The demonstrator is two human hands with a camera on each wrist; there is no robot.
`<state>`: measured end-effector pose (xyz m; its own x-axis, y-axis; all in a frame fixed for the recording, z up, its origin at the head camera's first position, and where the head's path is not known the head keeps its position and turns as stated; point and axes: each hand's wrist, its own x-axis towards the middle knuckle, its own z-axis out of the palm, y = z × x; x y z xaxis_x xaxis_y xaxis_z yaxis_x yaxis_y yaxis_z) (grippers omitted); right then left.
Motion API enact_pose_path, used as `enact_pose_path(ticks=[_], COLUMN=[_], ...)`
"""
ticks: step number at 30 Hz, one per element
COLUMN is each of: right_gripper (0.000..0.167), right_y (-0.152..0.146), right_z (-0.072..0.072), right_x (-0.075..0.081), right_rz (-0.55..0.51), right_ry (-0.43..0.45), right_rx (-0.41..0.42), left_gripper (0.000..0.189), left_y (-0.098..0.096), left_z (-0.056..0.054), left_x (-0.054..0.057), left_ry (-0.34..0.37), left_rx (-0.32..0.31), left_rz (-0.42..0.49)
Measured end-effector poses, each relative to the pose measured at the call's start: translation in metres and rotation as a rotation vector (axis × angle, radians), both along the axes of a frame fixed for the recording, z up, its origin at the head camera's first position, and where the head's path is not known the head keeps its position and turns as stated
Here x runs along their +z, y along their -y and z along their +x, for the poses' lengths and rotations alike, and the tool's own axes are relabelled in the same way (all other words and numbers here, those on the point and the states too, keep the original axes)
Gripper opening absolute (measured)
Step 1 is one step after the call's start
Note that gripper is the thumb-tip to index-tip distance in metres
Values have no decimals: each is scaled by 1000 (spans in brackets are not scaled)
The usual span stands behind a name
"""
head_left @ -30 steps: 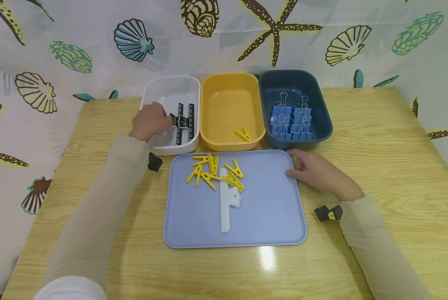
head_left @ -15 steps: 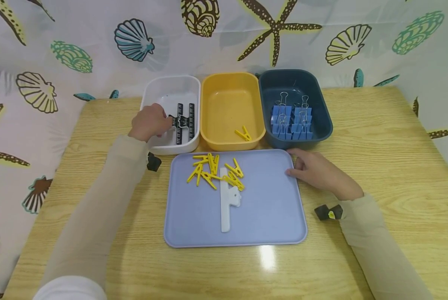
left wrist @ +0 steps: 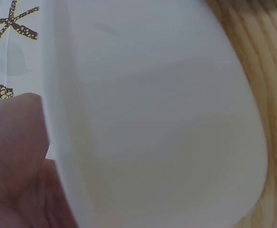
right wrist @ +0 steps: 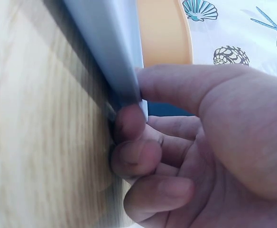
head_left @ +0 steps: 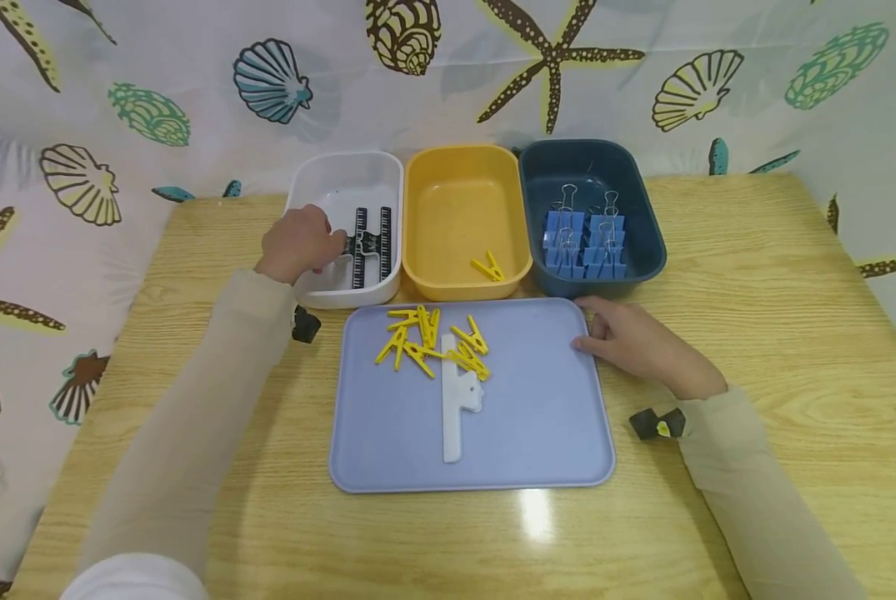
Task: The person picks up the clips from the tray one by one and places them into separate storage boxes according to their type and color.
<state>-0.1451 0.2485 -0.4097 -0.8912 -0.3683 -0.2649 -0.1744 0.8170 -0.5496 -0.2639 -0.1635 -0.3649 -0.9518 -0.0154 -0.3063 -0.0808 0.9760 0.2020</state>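
Observation:
In the head view my left hand reaches over the near left rim of the white bin. Its fingertips pinch the handle of a black long-bar clip lying in there. Beside that clip lies a second black long-bar clip. The left wrist view shows mostly the bin's outer wall, so the fingertips are hidden there. My right hand grips the far right corner of the lilac tray. In the right wrist view the thumb lies on the tray's rim, with curled fingers below.
Several yellow clothespins and a white long-bar clip lie on the tray. The yellow bin holds one yellow clothespin. Blue binder clips stand in the navy bin. A patterned cloth hangs behind.

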Motion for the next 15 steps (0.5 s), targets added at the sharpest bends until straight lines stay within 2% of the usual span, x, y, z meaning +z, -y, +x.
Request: enact_pose_path(ticks=[15], right_gripper=[50], right_y=[-1], right_z=[-2], right_x=[-3], right_rz=[6], right_ry=[-7], right_rx=[0], left_gripper=[48], left_y=[-1], left_z=[8], left_x=[8], left_ry=[-46], left_rx=[-33], left_rz=[-23])
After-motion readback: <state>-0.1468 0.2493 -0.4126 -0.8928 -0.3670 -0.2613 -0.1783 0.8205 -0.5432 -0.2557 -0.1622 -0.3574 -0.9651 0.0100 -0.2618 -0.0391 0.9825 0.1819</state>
